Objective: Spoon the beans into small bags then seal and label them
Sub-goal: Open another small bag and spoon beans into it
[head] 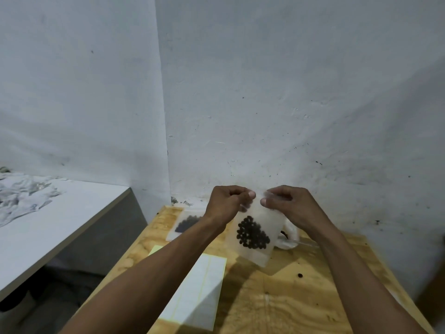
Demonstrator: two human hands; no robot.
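Left hand: the left hand pinches the top edge of the small bag between thumb and curled fingers, its thumb tip pointing toward the other hand
Right hand: the right hand pinches the same top edge just beside the left grip, only a narrow gap between the two thumbs
Why held so: both pinches sit on the mouth strip, which reads as pressing the seal closed while the bag hangs free below the grips, clear of the wooden table
Bag attitude: it hangs tilted, lower corner swung toward the person, so the load settles away from the mouth being closed
Beans: the beans lie in a dark cluster in the bag's middle, well below both grips
Step in hand: sealing, by my judgement; whether the strip is fully shut cannot be told from here
Filled bag: a second bag of beans lies flat on the table below and to the left of the left grip, likely set aside as done
Label sheet: a white label sheet lies well below the grips, near the person's left forearm, in easy reach for the labelling to come
Behind the bag: a whitish plastic thing sits below the right grip; what it is I cannot tell
Stray bean: one loose bean rests on the table below the right grip
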